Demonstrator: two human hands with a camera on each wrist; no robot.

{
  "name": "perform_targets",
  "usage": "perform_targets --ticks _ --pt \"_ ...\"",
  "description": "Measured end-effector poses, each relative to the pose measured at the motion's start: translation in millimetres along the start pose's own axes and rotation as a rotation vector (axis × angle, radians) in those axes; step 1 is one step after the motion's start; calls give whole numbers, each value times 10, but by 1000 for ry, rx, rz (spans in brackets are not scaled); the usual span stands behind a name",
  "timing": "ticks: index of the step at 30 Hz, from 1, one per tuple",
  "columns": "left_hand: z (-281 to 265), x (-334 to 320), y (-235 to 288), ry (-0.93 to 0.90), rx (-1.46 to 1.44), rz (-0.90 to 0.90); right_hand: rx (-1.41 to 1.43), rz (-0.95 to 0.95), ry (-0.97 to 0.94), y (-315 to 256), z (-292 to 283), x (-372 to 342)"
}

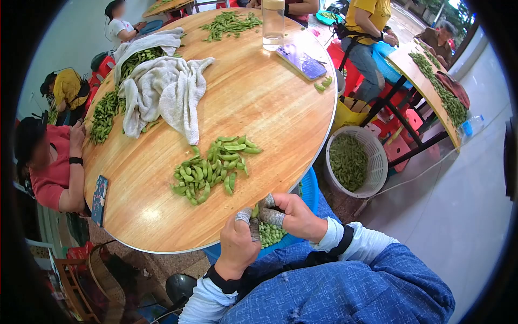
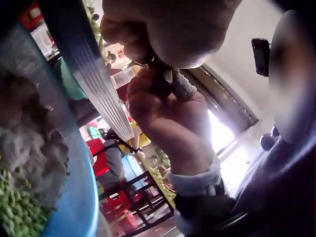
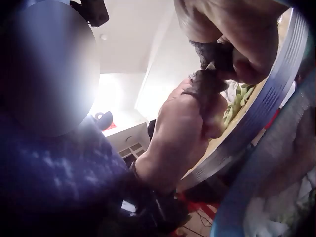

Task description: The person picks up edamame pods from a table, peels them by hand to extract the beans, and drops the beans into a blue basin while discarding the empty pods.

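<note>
In the head view a green pod (image 1: 255,210) is pinched between the wrapped fingertips of the left hand (image 1: 239,245) and the right hand (image 1: 298,217). Grey wraps cover thumbs and fingers of both hands. Right below them, shelled green beans (image 1: 271,234) lie in a blue basin (image 1: 309,190). A pile of pods (image 1: 216,168) sits on the round wooden table (image 1: 259,102) just beyond the hands. The left wrist view shows the left hand (image 2: 173,29) close against the right hand (image 2: 170,118); the pod is hidden there, and the right wrist view is too dark to show it.
A grey towel (image 1: 162,92) partly covers more pods. A bottle (image 1: 273,27) and a phone (image 1: 302,61) stand and lie at the table's far side. A dark blue patterned object (image 1: 99,200) lies at the left edge. Right of the table is a white basket (image 1: 372,167). Other people sit around.
</note>
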State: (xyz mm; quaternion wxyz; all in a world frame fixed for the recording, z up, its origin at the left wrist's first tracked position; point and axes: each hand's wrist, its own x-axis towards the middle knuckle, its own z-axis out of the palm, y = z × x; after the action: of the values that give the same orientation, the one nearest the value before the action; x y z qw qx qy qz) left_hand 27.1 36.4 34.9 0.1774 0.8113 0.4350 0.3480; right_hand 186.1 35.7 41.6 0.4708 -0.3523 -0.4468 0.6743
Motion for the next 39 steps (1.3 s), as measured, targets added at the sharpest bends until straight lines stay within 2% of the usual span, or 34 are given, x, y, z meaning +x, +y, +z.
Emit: perform_targets --ticks 2,5,8,11,14,17,20,23,25,26,29,31,33,37,39 --pt "49 -33 -35 16 -108 -70 -22 -42 -8 9 -6 5" --pt "69 -72 -65 -22 -786 -539 -205 -138 -24 -13 -35 4" --pt "-103 -22 -147 -234 -1371 -752 -447 -231 -44 -69 -79 -12" --pt "-168 60 90 -251 -946 -726 -530 -269 -53 -105 -80 -26" --pt "-150 6 121 -228 -909 -688 -604 -291 -85 -92 -57 -48" --pt "-64 -86 6 -191 -1148 -896 -718 -306 -124 -62 -10 -73" --pt "-55 -126 -115 -300 -1339 -930 -782 -289 -127 -69 -14 -97" --pt "28 -118 -18 -297 -1018 -639 -817 -316 -47 -112 -101 -158" --pt "-90 -79 54 -323 -680 -467 -873 -366 55 -211 -350 -201" --pt "-147 -51 83 -332 -512 -379 -941 -307 158 -300 -517 -243" --pt "-319 44 -27 -167 26 -279 -1181 -70 514 -473 -1069 -408" --pt "-387 175 -196 -57 294 -226 -1174 -60 623 -552 -1187 -503" --pt "-440 305 -343 11 528 -176 -1043 -103 597 -556 -1147 -523" --pt "-427 364 -532 -113 587 -220 -835 -154 424 -425 -857 -393" --pt "-431 380 -535 -151 602 -214 -712 -95 273 -381 -638 -291"
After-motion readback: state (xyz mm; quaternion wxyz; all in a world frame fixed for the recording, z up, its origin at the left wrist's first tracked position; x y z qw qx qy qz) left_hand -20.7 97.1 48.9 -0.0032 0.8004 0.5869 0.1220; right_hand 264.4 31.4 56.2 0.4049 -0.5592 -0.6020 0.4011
